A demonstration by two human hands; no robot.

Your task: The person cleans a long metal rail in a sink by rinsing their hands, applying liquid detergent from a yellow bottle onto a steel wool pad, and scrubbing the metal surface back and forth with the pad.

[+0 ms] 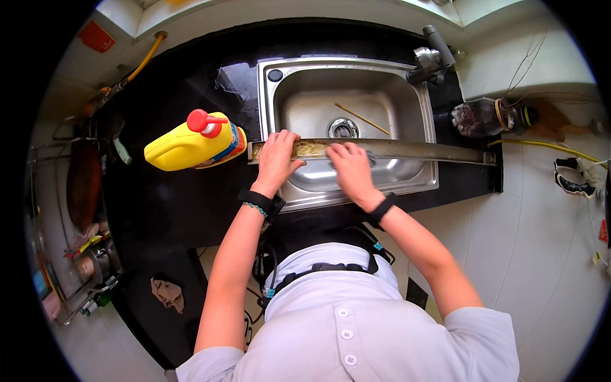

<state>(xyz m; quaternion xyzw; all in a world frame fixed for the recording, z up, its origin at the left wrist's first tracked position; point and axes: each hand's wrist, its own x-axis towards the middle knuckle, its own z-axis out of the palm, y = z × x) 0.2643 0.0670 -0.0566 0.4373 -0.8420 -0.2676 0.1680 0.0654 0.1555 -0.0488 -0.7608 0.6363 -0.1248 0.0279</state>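
A long, narrow metal trough (420, 150) lies across the stainless steel sink (310, 203), its ends reaching over the counter on both sides. Yellowish, greasy residue (310, 149) coats the left part of its channel. My left hand (277, 160) grips the trough near its left end, with fingers over the far edge and the thumb at the near side. Inside the channel, my right hand (352, 172) presses on a grey scouring pad (371, 157), probably steel wool, mostly hidden under the fingers. A thin wooden stick (363, 118) rests in the basin beside the drain strainer (343, 129).
Left of the sink is a yellow detergent jug (176, 145) with a red pump top. A faucet (429, 57) rises at the back right corner. A plastic bottle (482, 117) lies at right. A knife (121, 148), a rack (71, 143) and a brown cloth (168, 295) are at left.
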